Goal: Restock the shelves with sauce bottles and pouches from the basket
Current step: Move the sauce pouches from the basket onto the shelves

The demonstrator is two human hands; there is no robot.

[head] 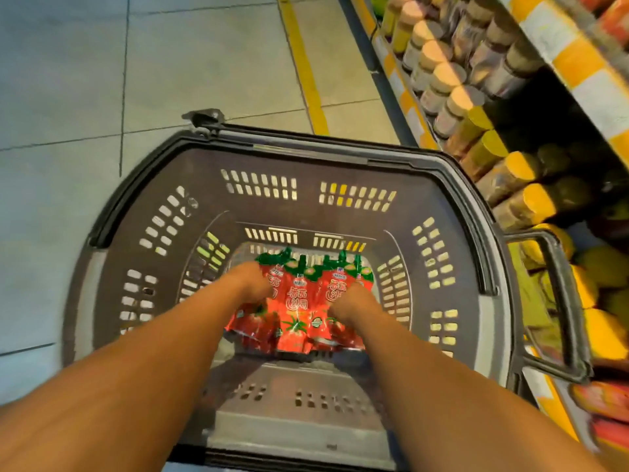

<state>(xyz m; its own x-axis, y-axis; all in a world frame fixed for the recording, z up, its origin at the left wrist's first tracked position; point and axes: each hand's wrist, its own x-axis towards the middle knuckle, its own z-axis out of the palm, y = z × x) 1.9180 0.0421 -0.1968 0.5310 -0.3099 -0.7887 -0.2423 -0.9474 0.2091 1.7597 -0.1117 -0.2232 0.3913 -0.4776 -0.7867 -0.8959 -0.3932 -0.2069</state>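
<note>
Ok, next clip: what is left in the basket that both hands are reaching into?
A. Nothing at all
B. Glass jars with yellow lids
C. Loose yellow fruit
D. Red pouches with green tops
D: both the left hand and the right hand are down on a cluster of red pouches with green tops at the bottom of the basket; the lidded jars stand on the shelf to the right, outside it.

Both hands, left hand (pixel 253 279) and right hand (pixel 352 301), reach onto red pouches (pixel 297 313) inside the basket (pixel 452 185).
</note>
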